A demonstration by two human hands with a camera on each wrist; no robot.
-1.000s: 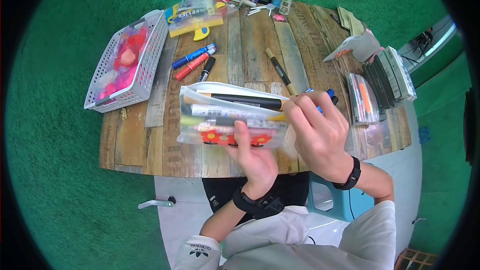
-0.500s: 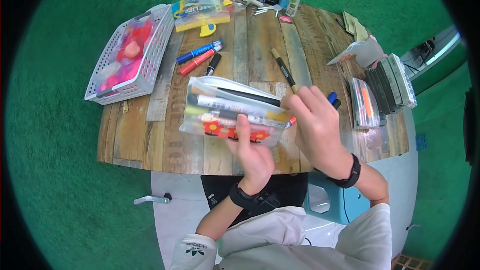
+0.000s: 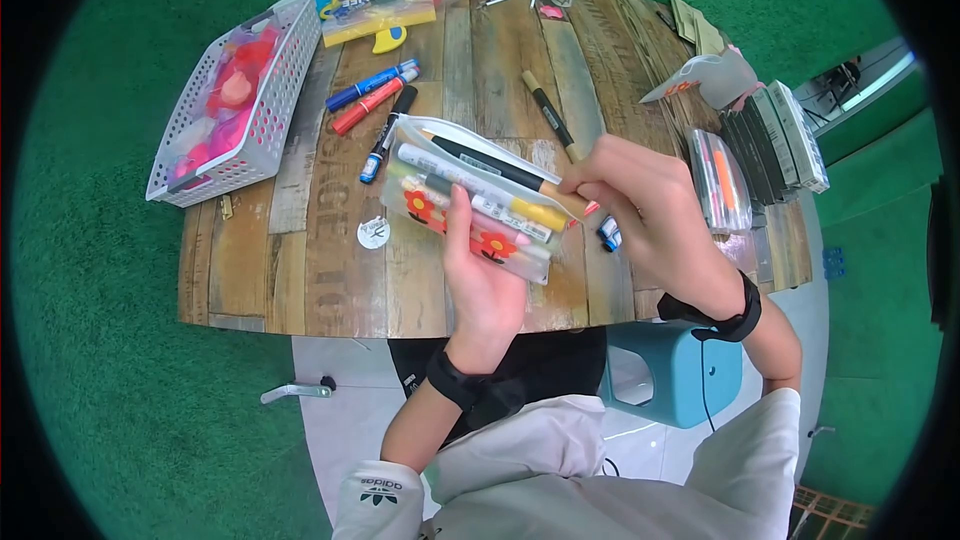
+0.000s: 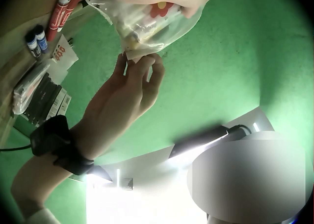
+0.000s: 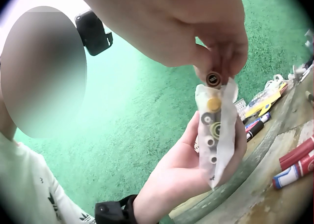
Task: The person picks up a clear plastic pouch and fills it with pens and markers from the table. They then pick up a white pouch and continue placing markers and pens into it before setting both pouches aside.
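Clear flowered pouch (image 3: 497, 246), open, tilted, black marker (image 3: 490, 162) partly inside

i count one white basket (image 3: 235, 105) at the left of the frame, three markers (image 3: 372, 88) upper left of centre (one blue, one red, one black), two black-and-tan markers (image 3: 490, 162) around the middle, one flowered pouch (image 3: 470, 230) there too, one round white sticker (image 3: 373, 232) to its left, one clear case (image 3: 718, 180) at right, one blue stool (image 3: 680, 365) lower right.
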